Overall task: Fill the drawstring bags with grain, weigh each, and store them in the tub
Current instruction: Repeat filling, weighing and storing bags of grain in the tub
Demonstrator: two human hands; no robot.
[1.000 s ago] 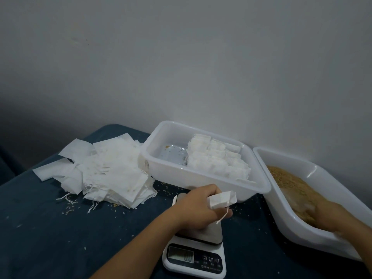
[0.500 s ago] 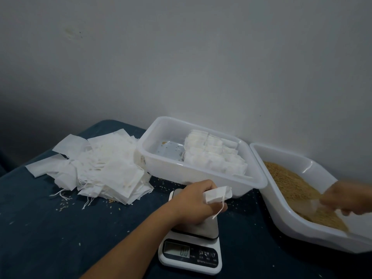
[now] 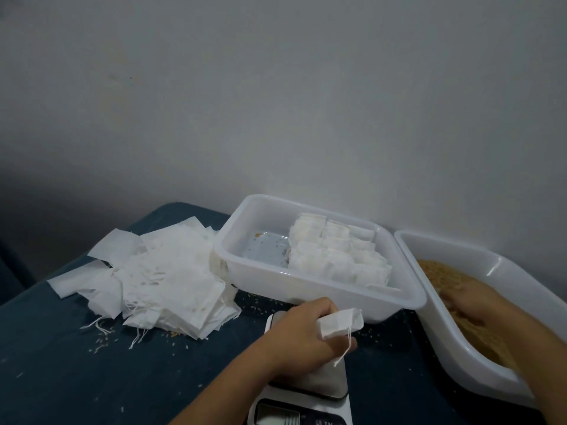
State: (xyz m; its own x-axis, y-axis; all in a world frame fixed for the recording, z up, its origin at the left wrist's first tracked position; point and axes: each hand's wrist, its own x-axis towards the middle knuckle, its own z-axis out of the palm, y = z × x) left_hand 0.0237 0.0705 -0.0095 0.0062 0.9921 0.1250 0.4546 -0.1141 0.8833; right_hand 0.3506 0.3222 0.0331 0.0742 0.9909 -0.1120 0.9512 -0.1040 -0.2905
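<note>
wall [image 3: 276, 102]: plain grey-white, faint marks | table [image 3: 46, 363]: dark blue top | light: dim

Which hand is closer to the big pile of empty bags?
The left hand. It grips a drawstring bag above the scale, just right of the pile of empty bags. The right hand is far off, in the grain tub.

I count 2 white tubs [image 3: 319, 289] [image 3: 454, 348], 1 scale [image 3: 306, 403], 1 loose heap of empty bags [image 3: 159, 280] left of the scale, and 1 bag [image 3: 340, 323] in my hand; the filled bags [image 3: 334, 259] are too packed to count.
</note>
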